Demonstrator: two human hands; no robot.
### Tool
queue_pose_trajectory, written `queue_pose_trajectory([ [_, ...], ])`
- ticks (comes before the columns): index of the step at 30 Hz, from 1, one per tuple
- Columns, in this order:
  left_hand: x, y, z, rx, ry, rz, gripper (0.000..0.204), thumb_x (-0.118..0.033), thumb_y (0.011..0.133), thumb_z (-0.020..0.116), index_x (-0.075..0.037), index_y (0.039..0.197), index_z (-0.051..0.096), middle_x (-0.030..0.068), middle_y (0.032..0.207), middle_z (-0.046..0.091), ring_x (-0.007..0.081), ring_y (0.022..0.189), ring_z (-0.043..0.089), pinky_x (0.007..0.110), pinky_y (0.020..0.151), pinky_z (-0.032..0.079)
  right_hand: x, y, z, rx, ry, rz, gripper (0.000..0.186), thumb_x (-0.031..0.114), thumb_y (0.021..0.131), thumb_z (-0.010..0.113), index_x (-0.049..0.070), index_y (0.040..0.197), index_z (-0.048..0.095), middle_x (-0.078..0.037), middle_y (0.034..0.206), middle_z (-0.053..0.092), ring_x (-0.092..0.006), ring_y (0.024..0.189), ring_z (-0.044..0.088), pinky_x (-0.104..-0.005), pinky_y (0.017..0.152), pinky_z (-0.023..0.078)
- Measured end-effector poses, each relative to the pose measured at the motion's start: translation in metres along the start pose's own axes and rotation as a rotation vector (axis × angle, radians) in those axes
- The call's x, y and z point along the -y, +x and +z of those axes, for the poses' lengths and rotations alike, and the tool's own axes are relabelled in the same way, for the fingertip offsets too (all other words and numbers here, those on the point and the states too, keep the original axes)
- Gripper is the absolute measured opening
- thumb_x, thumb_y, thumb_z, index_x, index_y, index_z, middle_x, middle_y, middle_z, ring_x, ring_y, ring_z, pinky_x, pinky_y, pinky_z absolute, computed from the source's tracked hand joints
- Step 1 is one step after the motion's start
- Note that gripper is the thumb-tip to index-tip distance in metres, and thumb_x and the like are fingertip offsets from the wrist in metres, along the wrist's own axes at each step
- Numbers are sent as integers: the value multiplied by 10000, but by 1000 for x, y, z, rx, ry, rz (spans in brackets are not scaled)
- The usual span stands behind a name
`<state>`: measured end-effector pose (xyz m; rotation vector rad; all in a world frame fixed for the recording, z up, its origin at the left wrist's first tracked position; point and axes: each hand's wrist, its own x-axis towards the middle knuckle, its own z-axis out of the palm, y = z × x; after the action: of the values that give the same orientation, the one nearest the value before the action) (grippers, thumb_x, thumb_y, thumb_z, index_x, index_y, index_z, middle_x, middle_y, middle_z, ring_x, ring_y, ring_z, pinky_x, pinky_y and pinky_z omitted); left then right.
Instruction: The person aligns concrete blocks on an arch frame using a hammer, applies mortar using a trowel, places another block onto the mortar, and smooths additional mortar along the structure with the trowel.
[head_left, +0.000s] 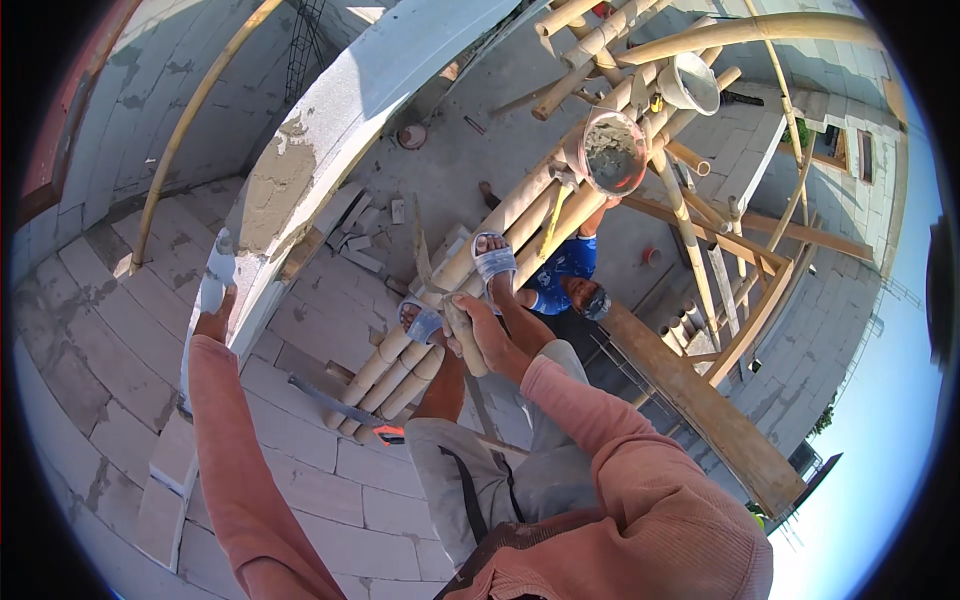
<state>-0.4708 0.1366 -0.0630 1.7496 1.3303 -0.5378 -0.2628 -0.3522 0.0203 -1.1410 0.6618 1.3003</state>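
Observation:
My left hand (213, 318) grips the edge of a white block wall (345, 115). One digit lies along the near face, and the other fingers are mostly hidden. Above this hand, a broad patch of grey mortar (277, 190) covers part of the wall's top. In front of my knees, my right hand (490, 340) is closed round the tan, mortar-crusted handle of a trowel (462, 335). Its thin blade points away from me, seen almost edge-on. A bucket (603, 155) with wet grey mortar inside stands on the bamboo poles beyond my feet.
My sandalled feet rest on bundled bamboo poles (545, 215) high above the floor. A handsaw (345, 408) with an orange handle lies by the poles. Below is a person in a blue shirt (570, 270). A second bucket (690, 82) stands farther off; a wooden plank (700, 410) slopes at right.

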Motion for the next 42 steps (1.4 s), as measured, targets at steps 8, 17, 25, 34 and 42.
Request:
queue_pose_trajectory([
  [8,-29,-35,-36,-33,51,-379,706,-585,868,697,72,1123,674,86,900,669,173,810,588,319,757,484,68,83,-3,-118,63,-178,381,398,952,447,54,1085,542,-74,736,540,-163,503,497,-314,480,415],
  [17,-81,-70,-34,-28,-41,-433,675,-653,787,745,14,863,680,-21,590,490,116,515,454,322,498,389,175,130,-55,111,340,-130,284,325,920,406,80,1007,521,-40,750,528,-158,510,472,-337,485,422],
  [25,-50,-110,-28,-73,-394,-190,911,-601,894,622,-3,1517,333,257,1511,369,347,1357,439,551,1073,381,174,255,-90,167,87,-513,397,512,1006,493,118,978,530,-15,716,510,-143,507,493,-321,525,445],
  [34,7,-160,66,-897,170,290,811,-468,942,596,-6,1533,289,259,1546,307,364,1404,363,547,1120,328,76,365,-80,636,282,-551,383,498,986,517,117,1023,512,-46,798,516,-158,604,493,-325,581,420],
  [42,52,-169,135,-1324,636,292,732,-349,985,573,-9,1548,251,261,1577,253,379,1445,295,543,1161,281,86,417,-53,529,319,-902,187,256,931,545,104,1008,469,-58,793,499,-172,645,498,-320,653,424],
])
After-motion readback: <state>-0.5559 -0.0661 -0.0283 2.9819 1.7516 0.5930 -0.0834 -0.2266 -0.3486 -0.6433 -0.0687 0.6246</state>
